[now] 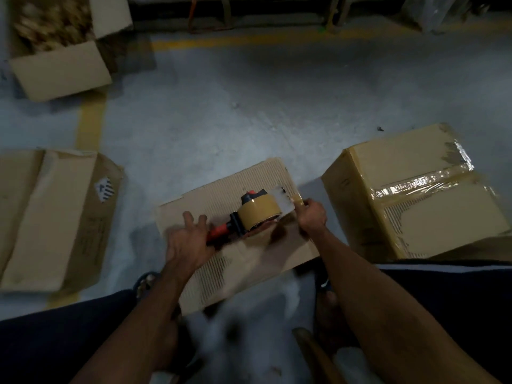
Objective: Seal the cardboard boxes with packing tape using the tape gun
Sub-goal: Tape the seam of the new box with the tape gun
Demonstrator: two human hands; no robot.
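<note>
On floor, nearest person: cardboard box [243, 245], top ribbed, flaps closed. Tape gun [249, 214] rests on box top; roll of brown tape mounted. Left hand [188, 242] on red handle [219, 234]: thumb side wraps handle, fingers [194, 220] extended forward, loose. Right hand [311, 214] at box right edge, fingers curled, pinching tape end [297, 202]. Right of it: taped box [415, 195], seam sealed. Left: open box [52, 214], flaps lying flat. Far left: open box with contents [55, 45], blurred.
</note>
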